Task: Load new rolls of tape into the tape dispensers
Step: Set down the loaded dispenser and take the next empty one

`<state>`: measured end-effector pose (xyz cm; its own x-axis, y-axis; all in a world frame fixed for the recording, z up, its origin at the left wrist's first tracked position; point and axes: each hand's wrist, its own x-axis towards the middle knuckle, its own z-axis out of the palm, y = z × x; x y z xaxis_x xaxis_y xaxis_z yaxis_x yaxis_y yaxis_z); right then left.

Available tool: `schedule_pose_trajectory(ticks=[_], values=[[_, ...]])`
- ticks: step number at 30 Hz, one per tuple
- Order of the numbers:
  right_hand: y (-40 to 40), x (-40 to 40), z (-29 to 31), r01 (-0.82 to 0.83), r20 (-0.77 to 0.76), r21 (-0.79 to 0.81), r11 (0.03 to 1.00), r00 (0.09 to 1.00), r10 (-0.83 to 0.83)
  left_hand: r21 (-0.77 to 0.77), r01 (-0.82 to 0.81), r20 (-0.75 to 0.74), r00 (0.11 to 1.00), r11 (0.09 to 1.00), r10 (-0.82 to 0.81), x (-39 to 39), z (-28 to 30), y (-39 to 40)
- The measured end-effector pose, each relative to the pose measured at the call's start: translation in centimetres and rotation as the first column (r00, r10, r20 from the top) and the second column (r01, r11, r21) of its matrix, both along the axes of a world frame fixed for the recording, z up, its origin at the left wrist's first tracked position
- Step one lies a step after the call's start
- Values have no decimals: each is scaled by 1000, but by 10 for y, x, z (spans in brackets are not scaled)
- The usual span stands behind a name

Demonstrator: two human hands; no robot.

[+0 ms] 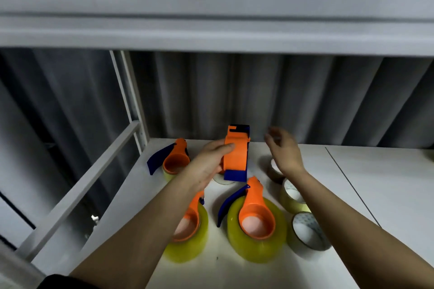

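My left hand (pixel 209 164) grips an orange and blue tape dispenser (pixel 236 152) and holds it upright above the white table (pixel 375 183). A little to its right, my right hand (pixel 284 148) hovers with relaxed fingers and holds nothing. Three orange dispensers lie on the table with yellowish tape rolls on them: one at the back left (pixel 175 162), one under my left forearm (pixel 190 225) and one in the front middle (pixel 256 220). Loose tape rolls stand on the right, one (pixel 292 197) by my right forearm, another (pixel 307 230) nearer me, a third (pixel 274 166) behind my right wrist.
A white metal frame (pixel 131 110) rises at the table's back left corner, with a rail (pixel 77 185) running along the left edge. A grey curtain (pixel 281 96) hangs behind. A white beam (pixel 211 40) spans overhead. Another roll (pixel 223 180) peeks out under the held dispenser.
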<state>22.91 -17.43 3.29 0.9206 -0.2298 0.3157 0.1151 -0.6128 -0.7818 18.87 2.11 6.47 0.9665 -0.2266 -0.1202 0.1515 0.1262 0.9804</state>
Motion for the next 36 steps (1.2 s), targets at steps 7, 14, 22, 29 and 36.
schedule_pose_trajectory(ticks=[7,14,22,29,36], values=[[69,-46,43,-388,-58,218,895,911,409,58,-19,114,993,998,12,-15,19,38],[123,-69,42,-443,-56,229,867,883,466,67,-108,126,987,992,99,-40,30,88],[189,-84,35,-513,-64,221,829,841,537,102,-233,134,966,967,219,-74,28,151],[233,-96,11,-603,-152,99,792,777,611,117,-339,63,941,934,334,-107,3,188],[245,-111,-9,-653,-296,-40,757,731,615,165,-418,-81,897,893,434,-123,-33,197]])
